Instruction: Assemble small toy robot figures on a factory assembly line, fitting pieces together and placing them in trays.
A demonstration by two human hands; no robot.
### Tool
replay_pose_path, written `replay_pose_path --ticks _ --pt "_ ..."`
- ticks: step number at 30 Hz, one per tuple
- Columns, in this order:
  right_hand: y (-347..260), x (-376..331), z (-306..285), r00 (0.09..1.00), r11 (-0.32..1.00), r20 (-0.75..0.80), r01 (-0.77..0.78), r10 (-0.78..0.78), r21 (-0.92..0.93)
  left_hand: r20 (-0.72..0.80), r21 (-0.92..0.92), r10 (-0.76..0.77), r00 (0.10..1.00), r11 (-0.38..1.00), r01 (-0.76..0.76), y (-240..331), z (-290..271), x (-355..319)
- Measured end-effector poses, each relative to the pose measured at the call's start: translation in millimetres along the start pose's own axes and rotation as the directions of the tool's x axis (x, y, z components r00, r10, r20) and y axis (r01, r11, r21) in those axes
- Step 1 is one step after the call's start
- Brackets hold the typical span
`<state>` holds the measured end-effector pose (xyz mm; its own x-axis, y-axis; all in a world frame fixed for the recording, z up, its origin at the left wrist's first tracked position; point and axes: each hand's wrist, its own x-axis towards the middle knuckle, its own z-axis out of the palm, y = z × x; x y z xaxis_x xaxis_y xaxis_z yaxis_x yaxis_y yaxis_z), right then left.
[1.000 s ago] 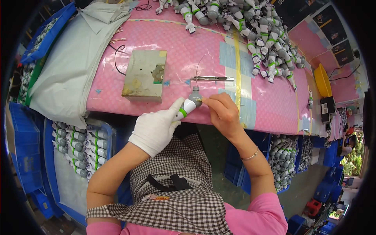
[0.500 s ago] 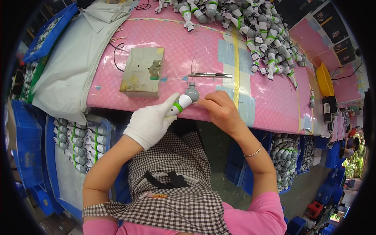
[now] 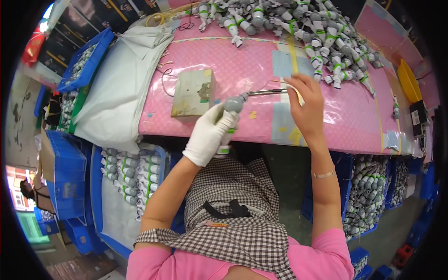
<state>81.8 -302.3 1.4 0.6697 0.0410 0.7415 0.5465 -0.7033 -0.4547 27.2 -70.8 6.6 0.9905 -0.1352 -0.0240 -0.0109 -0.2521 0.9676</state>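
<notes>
My left hand [image 3: 210, 135], in a white glove, is closed around a toy arm [image 3: 234, 104] with a grey ball, a white body and green bands. The ball end points up toward the table; the glove covers part of the body. A slim silver-and-black tool [image 3: 267, 92] reaches from beside the ball's neck to my bare right hand [image 3: 308, 103]. My right thumb and forefinger meet at the tool's right end, with a gap between them farther back. Whether the tool's tip touches the neck is too small to tell.
A grey metal box [image 3: 191, 93] sits left of the tool on the pink table [image 3: 161, 112]. Toy arms [image 3: 326, 39] are heaped at the back right. White cloth [image 3: 114, 88] covers the left end. Blue bins of parts [image 3: 96, 186] flank my lap; a yellow basin [image 3: 409, 81] stands far right.
My right hand has left the toy arm and moved up and right to the slim tool. My left hand has turned the toy arm more upright. The whole view has shifted.
</notes>
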Motion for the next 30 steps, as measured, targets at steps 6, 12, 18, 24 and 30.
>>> replay_pose_path --ticks 6,12,18,24,30 --pt "-59.3 -78.7 4.5 0.612 0.360 0.766 -0.772 0.198 0.524 0.214 -0.890 -0.209 0.954 0.360 0.279 -11.9 -27.2 -6.8" --pt "-109.1 -97.4 28.3 0.693 -0.006 0.704 -0.712 0.154 0.702 0.167 -0.907 -0.190 0.967 0.355 0.226 -16.5 -35.1 -20.7" --pt "-120.5 -96.2 40.6 0.743 0.255 0.653 -0.666 0.148 0.701 0.179 -0.953 -0.200 0.963 0.206 0.220 -22.3 -50.0 -31.1" --pt "-110.9 -103.2 45.7 0.752 0.031 0.637 -0.651 0.169 0.759 0.318 -0.875 -0.093 0.943 0.353 0.330 -27.0 -58.0 -31.8" --pt "-62.0 -67.6 20.0 0.722 0.487 0.553 -0.690 0.416 0.535 0.083 -0.771 -0.089 0.993 0.625 0.121 -14.4 -46.1 -50.8"
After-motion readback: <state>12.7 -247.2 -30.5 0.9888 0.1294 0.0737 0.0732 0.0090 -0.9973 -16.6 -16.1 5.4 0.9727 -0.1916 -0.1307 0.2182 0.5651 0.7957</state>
